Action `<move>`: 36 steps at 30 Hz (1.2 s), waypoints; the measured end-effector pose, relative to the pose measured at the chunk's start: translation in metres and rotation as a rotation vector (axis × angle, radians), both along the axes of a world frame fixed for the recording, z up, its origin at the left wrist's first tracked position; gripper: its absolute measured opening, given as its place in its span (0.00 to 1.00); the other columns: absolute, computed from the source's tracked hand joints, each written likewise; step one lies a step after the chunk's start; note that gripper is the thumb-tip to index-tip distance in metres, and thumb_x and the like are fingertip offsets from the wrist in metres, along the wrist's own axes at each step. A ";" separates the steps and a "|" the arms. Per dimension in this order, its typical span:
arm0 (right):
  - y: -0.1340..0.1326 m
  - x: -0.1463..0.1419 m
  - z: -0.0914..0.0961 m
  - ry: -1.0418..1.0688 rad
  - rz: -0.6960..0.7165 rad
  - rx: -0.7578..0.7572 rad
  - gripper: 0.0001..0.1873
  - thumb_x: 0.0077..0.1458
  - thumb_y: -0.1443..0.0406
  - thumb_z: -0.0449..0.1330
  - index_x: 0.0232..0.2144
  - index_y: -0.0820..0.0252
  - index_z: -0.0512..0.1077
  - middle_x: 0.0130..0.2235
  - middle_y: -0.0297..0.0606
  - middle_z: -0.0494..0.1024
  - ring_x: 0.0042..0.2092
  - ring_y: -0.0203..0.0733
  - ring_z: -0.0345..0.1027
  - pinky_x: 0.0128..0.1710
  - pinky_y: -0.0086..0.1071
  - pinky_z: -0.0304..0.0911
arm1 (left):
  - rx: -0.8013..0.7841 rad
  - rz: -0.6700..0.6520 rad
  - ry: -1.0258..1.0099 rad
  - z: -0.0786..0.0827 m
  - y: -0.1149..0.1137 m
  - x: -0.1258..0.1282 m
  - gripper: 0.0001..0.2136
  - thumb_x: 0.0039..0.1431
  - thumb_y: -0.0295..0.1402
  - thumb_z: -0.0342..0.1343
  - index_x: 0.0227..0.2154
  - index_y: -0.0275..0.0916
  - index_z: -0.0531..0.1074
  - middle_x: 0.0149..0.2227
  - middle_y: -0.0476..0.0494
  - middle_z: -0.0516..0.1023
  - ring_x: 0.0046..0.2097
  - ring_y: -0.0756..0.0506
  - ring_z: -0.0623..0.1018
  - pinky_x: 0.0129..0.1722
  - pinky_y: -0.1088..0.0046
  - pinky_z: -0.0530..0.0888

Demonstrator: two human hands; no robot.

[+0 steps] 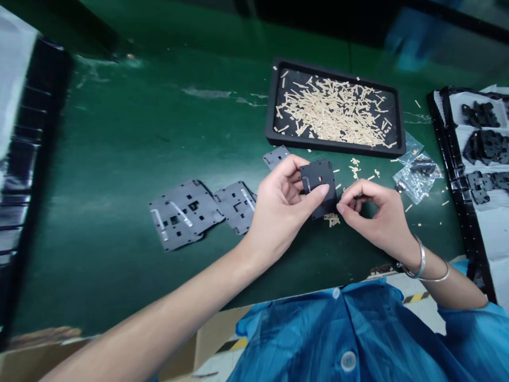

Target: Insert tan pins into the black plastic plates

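Observation:
My left hand (278,212) grips a thin dark plastic plate (317,175) with small holes, thumb across its face. Thumb and index finger of my right hand (376,212) are pinched together just off the plate's right edge; whatever may be between the fingertips is too small to make out. Several similar plates (185,212) lie overlapping on the left, some with pale strips on them. Another plate (237,204) rests beside my left wrist, and a smaller-looking one (276,155) is partly covered by that hand. Small beige strips (332,218) lie beneath the held plate.
A black tray (334,144) heaped with beige strips (330,109) stands behind my hands on the green table (119,159). Clear plastic bags (417,172) lie to the right among stray strips. Farther right, a black-edged tray (457,175) holds dark parts (487,146). Another rack (27,159) borders the left.

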State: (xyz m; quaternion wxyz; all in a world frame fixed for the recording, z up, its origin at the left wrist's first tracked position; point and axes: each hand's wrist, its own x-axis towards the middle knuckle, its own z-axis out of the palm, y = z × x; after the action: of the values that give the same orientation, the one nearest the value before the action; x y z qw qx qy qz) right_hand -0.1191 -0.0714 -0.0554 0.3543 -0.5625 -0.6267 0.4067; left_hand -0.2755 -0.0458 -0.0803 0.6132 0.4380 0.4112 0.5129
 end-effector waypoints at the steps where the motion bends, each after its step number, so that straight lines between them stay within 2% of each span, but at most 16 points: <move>1: 0.001 0.000 0.000 0.019 -0.004 -0.027 0.06 0.48 0.70 0.60 0.21 0.59 0.69 0.22 0.30 0.72 0.24 0.30 0.62 0.25 0.27 0.59 | 0.000 0.001 0.000 0.000 0.000 0.000 0.14 0.46 0.32 0.68 0.29 0.40 0.66 0.28 0.52 0.69 0.29 0.52 0.70 0.28 0.77 0.71; 9: 0.012 0.006 -0.003 0.350 -0.027 -0.350 0.05 0.44 0.66 0.65 0.21 0.60 0.72 0.22 0.29 0.73 0.24 0.29 0.63 0.24 0.26 0.58 | -0.011 -0.010 -0.023 0.001 -0.002 -0.002 0.13 0.48 0.32 0.67 0.29 0.40 0.66 0.28 0.52 0.69 0.28 0.52 0.70 0.28 0.77 0.72; 13: 0.014 0.007 -0.004 0.433 -0.034 -0.442 0.05 0.42 0.67 0.65 0.20 0.60 0.72 0.20 0.29 0.73 0.23 0.28 0.63 0.23 0.25 0.58 | -0.005 -0.019 -0.034 0.002 -0.001 -0.002 0.13 0.49 0.32 0.67 0.30 0.41 0.66 0.29 0.51 0.69 0.30 0.51 0.71 0.29 0.76 0.74; 25: 0.014 0.007 -0.003 0.454 -0.019 -0.488 0.08 0.42 0.64 0.67 0.21 0.60 0.72 0.20 0.29 0.72 0.23 0.29 0.62 0.24 0.26 0.57 | -0.004 -0.014 -0.039 0.000 -0.001 -0.003 0.15 0.48 0.35 0.68 0.30 0.41 0.66 0.30 0.51 0.71 0.31 0.51 0.72 0.30 0.75 0.75; 36: 0.014 0.006 -0.002 0.420 -0.028 -0.455 0.10 0.41 0.62 0.69 0.20 0.60 0.71 0.20 0.28 0.72 0.23 0.28 0.62 0.23 0.25 0.57 | 0.008 -0.019 -0.013 0.000 0.000 -0.004 0.16 0.48 0.38 0.68 0.30 0.41 0.66 0.30 0.51 0.72 0.31 0.50 0.73 0.31 0.75 0.76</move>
State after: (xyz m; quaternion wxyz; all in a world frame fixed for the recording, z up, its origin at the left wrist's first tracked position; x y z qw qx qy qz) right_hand -0.1130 -0.0572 -0.0576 0.3464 -0.5398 -0.4248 0.6389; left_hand -0.2792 -0.0462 -0.0799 0.6190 0.4408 0.4011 0.5116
